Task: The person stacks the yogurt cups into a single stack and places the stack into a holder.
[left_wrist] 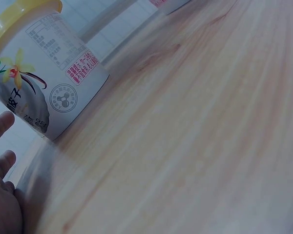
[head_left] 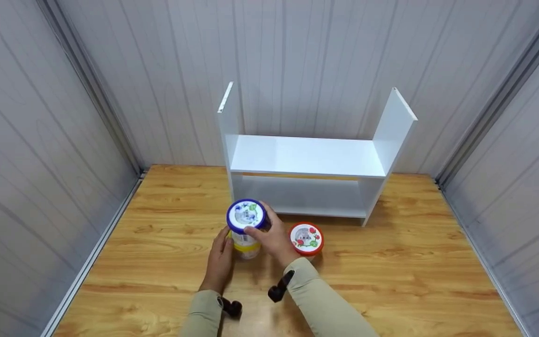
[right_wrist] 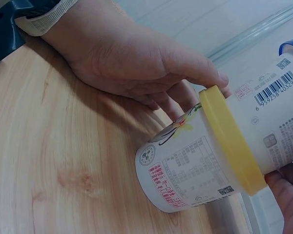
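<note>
A tub with a blue lid [head_left: 246, 214] sits directly above a tub with a yellow lid [right_wrist: 234, 141], their ends meeting. My right hand [head_left: 274, 238] grips the blue-lidded tub, thumb at the lid's near edge and fingers on its right side. On the left side my left hand [head_left: 219, 262] rests against the yellow-lidded tub, a digit at the lid rim and the others along the wall without wrapping round. The label of the lower tub [left_wrist: 44, 68] shows a vanilla flower. A red-lidded tub [head_left: 306, 238] stands just right of my right hand.
A white two-level shelf [head_left: 307, 154] with tall side panels stands behind the tubs, near the back wall. The wooden tabletop [head_left: 414, 262] runs out on both sides, and panelled walls [head_left: 31, 140] enclose it.
</note>
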The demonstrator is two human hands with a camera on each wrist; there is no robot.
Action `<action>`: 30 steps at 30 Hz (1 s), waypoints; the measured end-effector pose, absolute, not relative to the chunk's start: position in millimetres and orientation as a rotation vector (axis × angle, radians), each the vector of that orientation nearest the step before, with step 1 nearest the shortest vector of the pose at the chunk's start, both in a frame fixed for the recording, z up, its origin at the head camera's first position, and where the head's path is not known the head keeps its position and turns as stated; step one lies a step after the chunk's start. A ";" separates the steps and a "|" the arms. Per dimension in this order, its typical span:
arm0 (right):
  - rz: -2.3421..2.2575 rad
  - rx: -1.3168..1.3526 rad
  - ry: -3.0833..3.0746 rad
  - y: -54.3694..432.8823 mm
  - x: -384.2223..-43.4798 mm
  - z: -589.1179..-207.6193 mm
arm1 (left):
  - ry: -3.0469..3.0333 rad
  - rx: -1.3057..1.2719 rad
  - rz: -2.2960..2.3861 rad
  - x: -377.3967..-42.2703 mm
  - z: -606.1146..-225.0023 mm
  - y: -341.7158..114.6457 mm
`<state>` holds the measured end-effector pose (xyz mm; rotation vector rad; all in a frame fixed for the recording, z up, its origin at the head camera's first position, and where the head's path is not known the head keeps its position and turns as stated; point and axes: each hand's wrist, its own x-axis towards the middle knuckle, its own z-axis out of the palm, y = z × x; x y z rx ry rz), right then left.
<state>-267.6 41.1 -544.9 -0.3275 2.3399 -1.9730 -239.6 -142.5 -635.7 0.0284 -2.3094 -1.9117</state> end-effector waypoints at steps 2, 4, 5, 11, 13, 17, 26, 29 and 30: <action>-1.991 -0.350 2.328 40.6 -267.5 -545.5 | -2.296 0.008 -1.901 -240.1 -635.9 -142.7; -2.009 -0.385 2.327 40.0 -267.5 -546.1 | -2.285 -0.016 -1.891 -240.8 -636.1 -143.0; -2.017 -0.392 2.324 39.6 -267.5 -546.5 | -2.279 -0.027 -1.887 -241.3 -636.3 -143.1; -2.011 -0.364 2.327 38.9 -267.4 -546.9 | -2.270 -0.059 -1.872 -242.8 -637.4 -143.8; -2.003 -0.361 2.332 38.7 -267.5 -546.9 | -2.271 -0.056 -1.871 -242.5 -637.5 -144.0; -1.987 -0.364 2.354 38.5 -267.0 -546.9 | -2.285 -0.034 -1.874 -241.7 -637.4 -143.9; -2.004 -0.380 2.341 38.7 -266.7 -546.5 | -2.306 -0.013 -1.869 -240.3 -634.6 -143.7; -2.020 -0.389 2.303 39.7 -266.2 -545.1 | -2.304 -0.020 -1.880 -240.3 -635.3 -143.6; -2.029 -0.394 2.286 40.1 -266.3 -545.4 | -2.303 -0.024 -1.882 -240.3 -635.6 -143.4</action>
